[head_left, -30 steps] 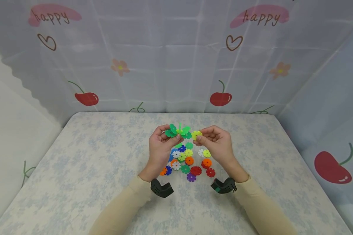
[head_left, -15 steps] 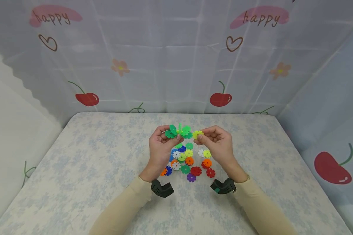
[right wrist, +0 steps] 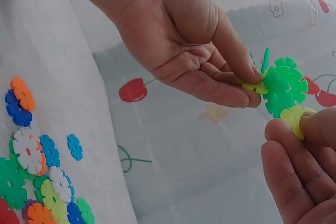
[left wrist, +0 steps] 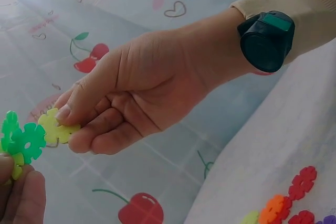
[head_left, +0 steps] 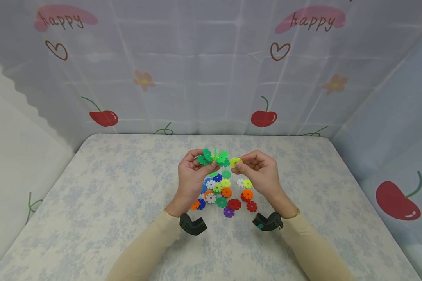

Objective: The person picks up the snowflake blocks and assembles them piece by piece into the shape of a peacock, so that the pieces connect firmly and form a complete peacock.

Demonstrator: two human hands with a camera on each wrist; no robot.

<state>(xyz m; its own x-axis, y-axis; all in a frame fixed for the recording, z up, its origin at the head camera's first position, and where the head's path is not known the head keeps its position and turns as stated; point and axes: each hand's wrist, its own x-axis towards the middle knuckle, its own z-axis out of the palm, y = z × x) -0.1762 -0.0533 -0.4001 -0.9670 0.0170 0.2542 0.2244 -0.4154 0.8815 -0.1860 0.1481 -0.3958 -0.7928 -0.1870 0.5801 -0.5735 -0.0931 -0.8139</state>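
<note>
Beige sleeves (head_left: pixel 144 246) reach in from the near side, and past the cuffs each wrist wears a black camera (head_left: pixel 193 225), set there presumably to watch the fingers at work. Beyond, on the worktop (head_left: pixel 84 210), a purple snowflake disc (head_left: pixel 228 212) lies nearest, ahead of red discs (head_left: pixel 234 204), an orange disc (head_left: pixel 226 192) and others, some overlapping; their loose gathering seems to keep them within easy reach. Farther out, both hands are raised. The left hand (head_left: pixel 192 179) pinches the yellow centre (right wrist: pixel 254 87) of a green disc cluster (head_left: pixel 223 157), a hold that leaves the green rims sticking out, perhaps on purpose. Fingers and thumb of the right hand (head_left: pixel 260 171) grip a yellow disc (head_left: pixel 235 161) by its outer side, apparently leaving its inner slots free toward the cluster; whether disc and cluster are joined, I cannot tell. Behind hangs a cherry-printed curtain (head_left: pixel 211 78).
</note>
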